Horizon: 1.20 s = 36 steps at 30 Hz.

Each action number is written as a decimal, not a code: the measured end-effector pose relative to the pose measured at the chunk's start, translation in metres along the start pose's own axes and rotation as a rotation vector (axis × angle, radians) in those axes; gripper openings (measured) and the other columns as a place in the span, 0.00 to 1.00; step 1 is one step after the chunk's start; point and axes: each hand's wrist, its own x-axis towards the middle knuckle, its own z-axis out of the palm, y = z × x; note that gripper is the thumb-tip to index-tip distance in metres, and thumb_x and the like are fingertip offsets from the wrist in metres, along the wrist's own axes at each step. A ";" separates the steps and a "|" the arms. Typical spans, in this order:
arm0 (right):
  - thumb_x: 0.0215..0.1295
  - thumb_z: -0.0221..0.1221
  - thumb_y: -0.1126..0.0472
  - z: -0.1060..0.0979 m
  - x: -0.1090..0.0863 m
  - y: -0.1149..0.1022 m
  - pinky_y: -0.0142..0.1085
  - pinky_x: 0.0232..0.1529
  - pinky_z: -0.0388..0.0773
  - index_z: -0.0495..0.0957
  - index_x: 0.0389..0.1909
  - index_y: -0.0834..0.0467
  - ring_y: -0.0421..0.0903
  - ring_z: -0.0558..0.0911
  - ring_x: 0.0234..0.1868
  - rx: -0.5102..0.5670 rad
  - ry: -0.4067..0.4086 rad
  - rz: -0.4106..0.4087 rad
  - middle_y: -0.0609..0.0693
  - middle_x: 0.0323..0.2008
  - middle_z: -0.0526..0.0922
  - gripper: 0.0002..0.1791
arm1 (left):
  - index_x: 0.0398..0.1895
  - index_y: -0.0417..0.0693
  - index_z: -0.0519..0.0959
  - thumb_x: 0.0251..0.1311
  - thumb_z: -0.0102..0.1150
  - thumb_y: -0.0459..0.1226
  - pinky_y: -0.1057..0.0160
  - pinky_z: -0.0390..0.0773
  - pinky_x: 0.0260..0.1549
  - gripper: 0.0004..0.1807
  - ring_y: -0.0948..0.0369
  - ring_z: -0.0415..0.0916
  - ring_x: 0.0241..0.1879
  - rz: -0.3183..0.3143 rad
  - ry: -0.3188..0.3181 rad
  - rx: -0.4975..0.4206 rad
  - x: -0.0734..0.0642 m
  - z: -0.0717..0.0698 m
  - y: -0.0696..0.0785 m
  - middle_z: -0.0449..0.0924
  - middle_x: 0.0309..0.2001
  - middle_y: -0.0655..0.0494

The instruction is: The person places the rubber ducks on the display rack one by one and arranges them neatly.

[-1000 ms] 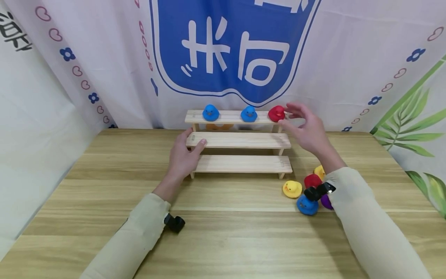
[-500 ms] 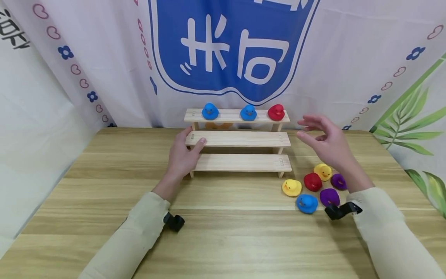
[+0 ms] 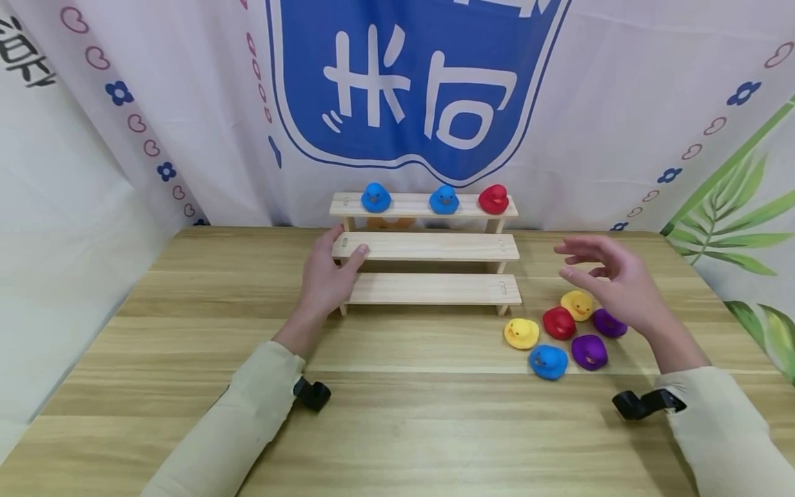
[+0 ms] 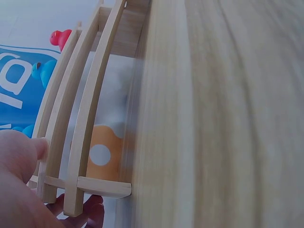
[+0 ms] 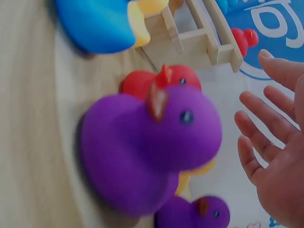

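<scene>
My left hand [image 3: 329, 273] grips the left end of a three-tier wooden shelf [image 3: 428, 246], thumb on top of the middle tier; the left wrist view shows fingers [image 4: 95, 211] reaching round the end. On the top tier stand two blue rubber ducks [image 3: 444, 200] and a red rubber duck [image 3: 494, 199] at the right. My right hand [image 3: 615, 279] hovers over the tabletop right of the shelf, fingers loosely bent and holding nothing. Below it lie loose ducks: purple [image 3: 589, 352], blue [image 3: 548, 362], red [image 3: 560, 323] and yellow [image 3: 521, 333]. In the right wrist view a purple duck [image 5: 142, 147] looms close.
The wooden table [image 3: 397, 428] meets a white curtain [image 3: 223, 138] with a blue emblem right behind the shelf. Another yellow duck [image 3: 577, 305] and a second purple duck [image 3: 610, 323] belong to the group at right.
My right hand has moved away from the red duck on the top tier, rightward and down to above the loose ducks. My left hand has stayed on the shelf.
</scene>
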 end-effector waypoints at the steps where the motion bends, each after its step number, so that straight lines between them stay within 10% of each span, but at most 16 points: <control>1: 0.76 0.64 0.53 -0.001 -0.002 0.003 0.22 0.48 0.76 0.74 0.71 0.48 0.32 0.80 0.57 0.005 -0.003 -0.002 0.39 0.62 0.84 0.25 | 0.86 0.47 0.53 0.78 0.56 0.52 0.42 0.58 0.82 0.42 0.45 0.53 0.84 -0.002 0.000 -0.002 0.000 0.000 0.000 0.55 0.84 0.43; 17: 0.77 0.63 0.59 -0.017 -0.019 0.039 0.18 0.51 0.79 0.71 0.73 0.59 0.26 0.80 0.58 0.049 -0.162 0.014 0.28 0.59 0.82 0.28 | 0.86 0.47 0.53 0.78 0.55 0.52 0.42 0.60 0.81 0.41 0.44 0.55 0.83 -0.005 0.004 -0.001 0.002 -0.002 0.001 0.56 0.83 0.43; 36: 0.71 0.69 0.52 -0.017 -0.028 0.053 0.17 0.54 0.76 0.78 0.69 0.52 0.23 0.77 0.57 0.003 -0.255 0.103 0.41 0.64 0.82 0.27 | 0.86 0.48 0.52 0.78 0.55 0.53 0.41 0.59 0.82 0.42 0.45 0.53 0.84 0.005 -0.011 0.000 -0.002 -0.001 -0.001 0.53 0.85 0.44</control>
